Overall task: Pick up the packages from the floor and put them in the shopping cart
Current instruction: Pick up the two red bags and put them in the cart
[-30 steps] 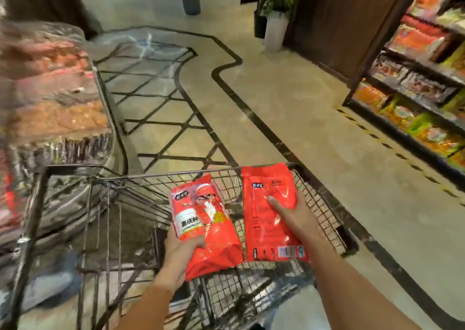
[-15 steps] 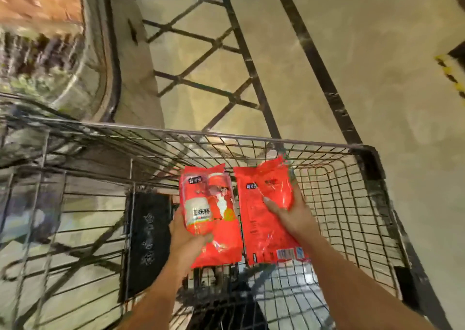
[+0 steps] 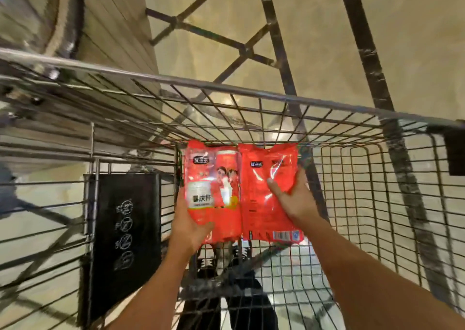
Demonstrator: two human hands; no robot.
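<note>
Two red snack packages are held side by side inside the wire shopping cart [image 3: 251, 94], low in its basket near the far wall. My left hand [image 3: 187, 225] grips the lower left edge of the left package [image 3: 211, 191], which shows a white cup and cartoon figures. My right hand [image 3: 293, 197] grips the right package [image 3: 264, 204] along its right side, thumb across its plain red face with a barcode at the bottom. The two packages touch along their inner edges.
A black plastic flap [image 3: 125, 239] with white symbols stands in the cart's left part. Beige polished floor with dark inlaid lines [image 3: 274, 40] lies beyond the cart. A wood-panelled display base [image 3: 113, 27] stands at upper left. My dark trouser legs [image 3: 226, 304] show through the mesh.
Both hands have lowered the two packages deeper into the cart basket, and my view has tilted further down so the shelves and plants are out of sight.
</note>
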